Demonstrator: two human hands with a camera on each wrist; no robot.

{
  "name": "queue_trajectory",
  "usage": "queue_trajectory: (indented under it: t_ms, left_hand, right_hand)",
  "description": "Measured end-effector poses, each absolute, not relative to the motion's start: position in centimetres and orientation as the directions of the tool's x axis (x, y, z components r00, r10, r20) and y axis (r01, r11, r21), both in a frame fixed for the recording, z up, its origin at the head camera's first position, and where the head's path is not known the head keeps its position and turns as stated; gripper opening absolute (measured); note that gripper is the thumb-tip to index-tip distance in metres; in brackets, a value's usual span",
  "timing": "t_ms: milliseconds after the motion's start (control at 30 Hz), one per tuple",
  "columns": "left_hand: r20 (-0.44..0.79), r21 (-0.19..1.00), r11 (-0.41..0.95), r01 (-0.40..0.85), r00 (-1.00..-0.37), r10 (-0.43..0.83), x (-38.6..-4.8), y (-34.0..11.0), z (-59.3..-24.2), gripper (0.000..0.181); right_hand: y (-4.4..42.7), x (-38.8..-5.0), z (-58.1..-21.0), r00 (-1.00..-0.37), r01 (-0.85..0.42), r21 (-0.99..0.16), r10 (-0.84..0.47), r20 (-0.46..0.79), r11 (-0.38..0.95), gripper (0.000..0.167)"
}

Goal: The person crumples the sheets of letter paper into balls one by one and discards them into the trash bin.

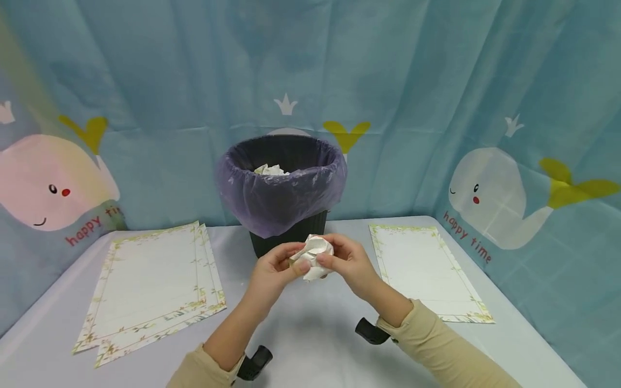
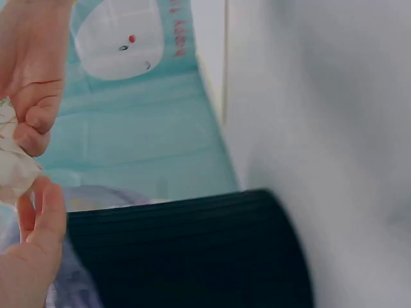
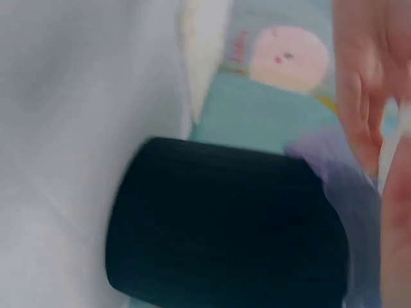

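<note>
Both hands hold one crumpled sheet of paper point(image 1: 314, 257) in front of the bin, above the table. My left hand point(image 1: 275, 272) pinches its left side, thumb toward me. On the other side my right hand point(image 1: 350, 265) grips the ball with thumb and fingers. In the left wrist view the crumpled paper point(image 2: 14, 168) shows at the left edge between both hands. Behind the hands stands a black bin point(image 1: 264, 245) lined with a purple plastic bag point(image 1: 286, 196). Some crumpled paper point(image 1: 271, 170) lies inside it.
Left on the white table point(image 1: 310, 345) lie overlapping sheets with floral borders point(image 1: 152, 275). Another bordered sheet point(image 1: 422, 264) lies at the right, near the right forearm. A blue curtain point(image 1: 402, 108) with whale prints hangs behind and along both sides.
</note>
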State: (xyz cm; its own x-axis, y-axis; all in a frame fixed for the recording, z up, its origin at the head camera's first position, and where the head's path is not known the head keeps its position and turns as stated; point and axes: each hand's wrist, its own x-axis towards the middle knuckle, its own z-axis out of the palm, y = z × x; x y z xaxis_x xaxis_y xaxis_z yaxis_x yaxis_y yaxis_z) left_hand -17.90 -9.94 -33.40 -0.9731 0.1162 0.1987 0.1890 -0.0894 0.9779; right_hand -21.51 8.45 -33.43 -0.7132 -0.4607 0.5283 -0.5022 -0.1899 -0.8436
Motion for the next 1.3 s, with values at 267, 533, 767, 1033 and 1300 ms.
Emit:
queue_trajectory:
  t_ms: [267, 533, 767, 1033, 1300]
  left_hand:
    - [0.238, 0.968, -0.129, 0.214, -0.948, 0.213, -17.7, -10.3, -32.9, 0.058]
    - [0.237, 0.962, -0.176, 0.21, -0.96, 0.151, -18.1, -10.0, -33.4, 0.05]
    - [0.137, 0.949, -0.288, 0.128, -0.991, 0.011, -18.7, -9.5, -33.8, 0.026]
    - [0.142, 0.961, -0.23, 0.152, -0.988, -0.06, -19.0, -9.2, -34.6, 0.015]
    - [0.264, 0.964, 0.007, 0.265, -0.962, 0.07, -18.9, -11.0, -32.0, 0.03]
  right_hand:
    - [9.3, -21.6, -31.9, -0.672, -0.483, -0.858, -0.554, 0.491, -0.175, 0.066]
    - [9.1, -21.0, -31.8, -0.656, -0.607, -0.794, -0.538, 0.529, -0.041, 0.067]
    - [7.7, -21.5, -33.6, -0.621, -0.668, -0.728, -0.422, 0.661, -0.156, 0.036]
    - [7.0, -21.7, -34.8, -0.604, -0.693, -0.693, -0.367, 0.708, -0.198, 0.021]
    - [9.0, -21.8, -34.0, -0.645, -0.619, -0.767, -0.448, 0.619, -0.169, 0.031]
